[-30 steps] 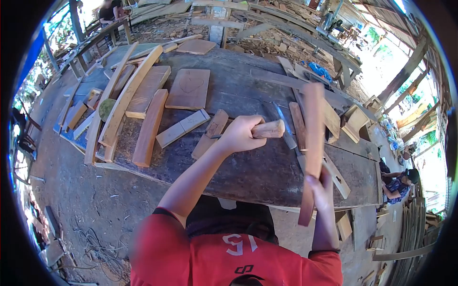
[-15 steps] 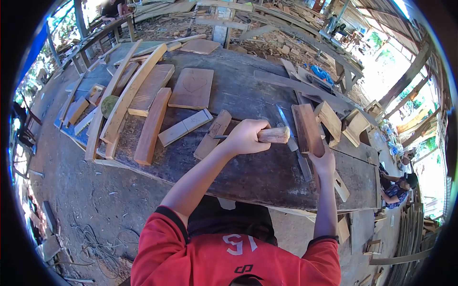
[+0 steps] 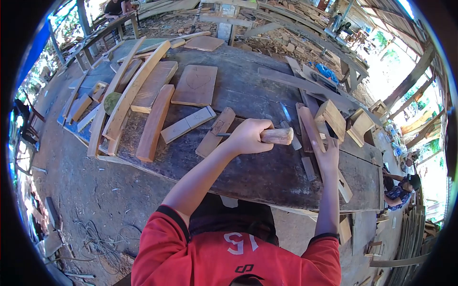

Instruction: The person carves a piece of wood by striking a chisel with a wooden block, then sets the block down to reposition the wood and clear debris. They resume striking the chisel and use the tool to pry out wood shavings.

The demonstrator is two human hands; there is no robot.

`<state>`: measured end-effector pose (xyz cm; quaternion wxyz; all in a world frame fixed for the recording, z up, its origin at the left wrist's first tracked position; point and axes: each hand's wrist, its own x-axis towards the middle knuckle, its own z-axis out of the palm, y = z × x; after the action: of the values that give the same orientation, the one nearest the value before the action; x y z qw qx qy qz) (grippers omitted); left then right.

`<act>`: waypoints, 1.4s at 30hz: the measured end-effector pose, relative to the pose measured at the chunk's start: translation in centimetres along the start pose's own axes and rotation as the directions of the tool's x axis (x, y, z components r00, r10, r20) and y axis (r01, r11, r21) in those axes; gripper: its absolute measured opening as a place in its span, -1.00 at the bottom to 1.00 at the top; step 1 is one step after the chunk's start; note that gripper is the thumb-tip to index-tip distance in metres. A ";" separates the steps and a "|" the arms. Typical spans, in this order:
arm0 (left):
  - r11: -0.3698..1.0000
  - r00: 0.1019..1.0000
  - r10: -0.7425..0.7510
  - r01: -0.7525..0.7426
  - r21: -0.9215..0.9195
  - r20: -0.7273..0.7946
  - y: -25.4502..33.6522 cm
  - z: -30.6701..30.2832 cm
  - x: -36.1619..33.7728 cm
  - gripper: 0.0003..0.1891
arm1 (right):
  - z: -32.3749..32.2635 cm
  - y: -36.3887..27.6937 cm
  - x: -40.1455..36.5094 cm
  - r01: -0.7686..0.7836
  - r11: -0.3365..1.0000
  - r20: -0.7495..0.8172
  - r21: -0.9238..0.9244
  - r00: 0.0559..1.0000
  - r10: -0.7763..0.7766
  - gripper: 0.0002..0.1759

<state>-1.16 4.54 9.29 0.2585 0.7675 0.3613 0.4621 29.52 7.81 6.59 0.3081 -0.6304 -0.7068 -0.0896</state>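
Observation:
My left hand (image 3: 249, 137) is wrapped round the round wooden handle (image 3: 279, 136) of a chisel. A thin piece of its metal (image 3: 223, 135) shows on the other side of the fist, over a marked wooden piece (image 3: 215, 132). My right hand (image 3: 327, 156) grips the near end of a reddish-brown wooden block (image 3: 311, 125), fingers lying along it; part of its grip is hidden. Just left of that block, a long tool with a bright blade (image 3: 285, 112) and a short grey-brown bar (image 3: 308, 168) lie on the workbench (image 3: 253, 176).
Curved wooden pieces (image 3: 156, 125), a flat board (image 3: 194, 86) and a lined block (image 3: 188, 124) lie on the bench's left. Angled wooden pieces (image 3: 331, 119) stand right of my right hand. A person (image 3: 398, 193) is at the far right, another (image 3: 114, 8) at the upper left.
My right hand has turned the wooden block so that a narrower side shows, and its fingers have shifted along it. My left hand still holds the chisel in nearly the same place.

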 end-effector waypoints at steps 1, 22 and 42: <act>1.000 1.000 -0.003 0.003 0.003 -0.003 0.0 0.0 0.0 -0.72 | -0.7 -1.5 0.2 0.018 0.988 0.110 0.150 0.993 -0.035 -0.29; 0.625 0.865 -0.262 0.490 0.608 -0.428 -5.2 -3.3 -10.0 -0.23 | 0.1 -15.4 -2.0 -0.046 0.329 0.185 0.943 0.895 -0.405 -0.47; 0.823 0.891 -0.254 0.404 0.400 -0.376 -5.0 2.9 -8.6 -0.40 | 1.7 -14.8 2.2 0.023 -0.190 -0.016 0.982 0.999 0.039 -0.91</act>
<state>-2.78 0.59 -0.13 0.0830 0.6507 0.6259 0.4219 14.96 7.78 10.29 0.6970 -0.1660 -0.5088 0.4773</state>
